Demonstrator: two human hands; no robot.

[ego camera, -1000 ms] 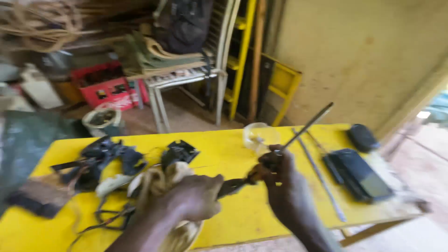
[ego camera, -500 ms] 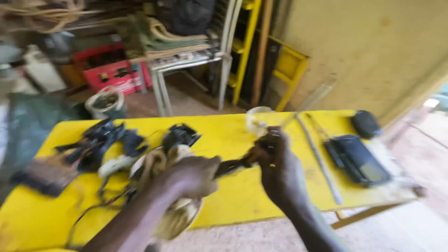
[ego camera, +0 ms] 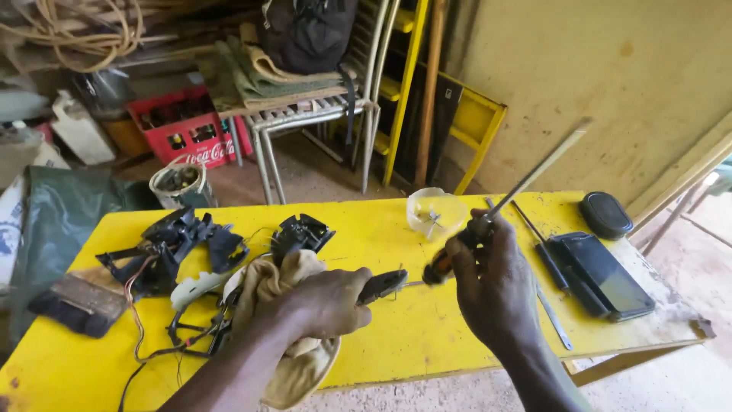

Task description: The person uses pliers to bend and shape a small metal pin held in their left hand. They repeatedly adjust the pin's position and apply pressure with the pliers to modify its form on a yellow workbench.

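My left hand (ego camera: pixel 316 305) is closed on a tan cloth (ego camera: pixel 301 366) and a dark elongated part (ego camera: pixel 383 284) that sticks out to the right over the yellow table (ego camera: pixel 381 343). Just right of it, my right hand (ego camera: pixel 492 290) grips a screwdriver (ego camera: pixel 526 179) by its dark and orange handle. Its long metal shaft points up and to the right. The handle end sits close to the tip of the dark part.
Black plastic parts and wires (ego camera: pixel 179 248) lie on the table's left, with a brush block (ego camera: pixel 76 301). A clear cup (ego camera: pixel 435 214), a black flat case (ego camera: pixel 602 275), an oval pouch (ego camera: pixel 605 215) and loose tools (ego camera: pixel 553 313) are on the right. Behind stand a metal chair (ego camera: pixel 305 122), a red crate (ego camera: pixel 187 133) and a bucket (ego camera: pixel 179 183).
The camera swung and then steadied. Both hands kept their hold; the right hand with the screwdriver stayed next to the dark part in the left hand.
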